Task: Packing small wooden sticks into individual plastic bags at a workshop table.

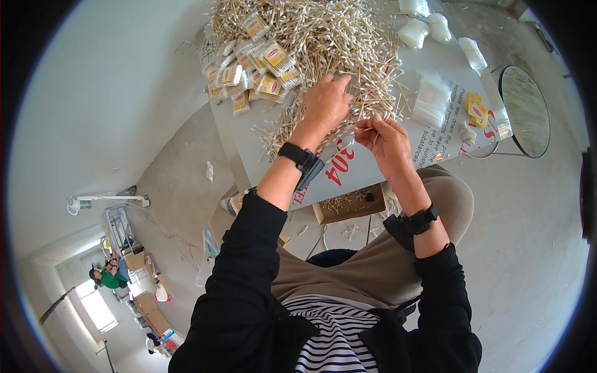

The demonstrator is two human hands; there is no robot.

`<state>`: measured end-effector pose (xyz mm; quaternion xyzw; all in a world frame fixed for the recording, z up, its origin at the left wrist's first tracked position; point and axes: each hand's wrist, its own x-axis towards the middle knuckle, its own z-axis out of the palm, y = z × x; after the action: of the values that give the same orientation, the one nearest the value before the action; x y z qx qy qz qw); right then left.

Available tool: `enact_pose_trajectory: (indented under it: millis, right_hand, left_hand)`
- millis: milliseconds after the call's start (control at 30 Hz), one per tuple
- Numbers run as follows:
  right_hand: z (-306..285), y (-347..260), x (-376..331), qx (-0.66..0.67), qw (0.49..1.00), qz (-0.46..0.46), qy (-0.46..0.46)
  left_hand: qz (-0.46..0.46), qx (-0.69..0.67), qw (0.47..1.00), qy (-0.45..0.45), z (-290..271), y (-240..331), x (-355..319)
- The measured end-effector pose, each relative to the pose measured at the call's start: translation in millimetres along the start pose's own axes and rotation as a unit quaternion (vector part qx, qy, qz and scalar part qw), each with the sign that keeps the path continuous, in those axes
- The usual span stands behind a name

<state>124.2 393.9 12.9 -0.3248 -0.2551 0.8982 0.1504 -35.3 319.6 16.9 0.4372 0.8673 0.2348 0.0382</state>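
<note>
A large heap of loose cotton swabs (339, 37) with white tips and pale sticks covers the far part of the table. My left hand (326, 104) reaches into the near side of this heap, its thumb and forefinger apart; the other fingers are partly hidden. Close by on the right, my right hand (390, 148) is closed, with a few cotton swabs pinched at its fingertips. Small clear packets of swabs (271, 86) with yellow labels are piled left of my left hand.
The table (264, 152) has a printed film over it. To the right lie clear bags (431, 102), yellow cards (476, 110) and rolled bags (472, 53). A round stool (525, 112) stands beyond. Below the table edge is a box (349, 205) with swabs. A person in green (112, 276) is far left.
</note>
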Motion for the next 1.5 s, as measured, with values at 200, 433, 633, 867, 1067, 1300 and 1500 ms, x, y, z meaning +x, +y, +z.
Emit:
enact_pose_trajectory:
  millis: [200,433,633,867,1067,1300,1500]
  right_hand:
    - [-12.9,-3.4,3.4,0.041,0.999,0.005,0.021]
    - [-21.1,-4.8,5.8,0.007,0.999,0.013,0.031]
    - [-23.6,-11.1,4.0,-0.044,0.995,0.015,0.089]
    - [-24.4,-8.9,4.7,-0.057,0.994,0.006,0.091]
    - [-22.1,-6.4,4.3,-0.077,0.993,-0.002,0.092]
    - [-23.5,-7.7,3.8,-0.093,0.991,-0.002,0.099]
    - [-23.4,-4.9,7.0,-0.088,0.992,0.002,0.088]
  left_hand:
    - [-0.006,0.053,0.988,-0.145,-14.3,10.8,-3.1]
    - [0.172,0.187,0.967,-0.034,2.1,34.1,44.1]
    - [0.173,0.163,0.968,-0.082,0.9,14.8,12.0]
    - [0.125,0.109,0.98,-0.11,-38.4,-17.7,-48.8]
    - [0.038,0.044,0.992,-0.113,-65.1,-34.0,-62.2]
    - [-0.008,0.023,0.997,-0.073,-68.4,-39.3,-38.6]
    - [0.023,0.071,0.997,-0.024,-33.7,-39.9,-14.5]
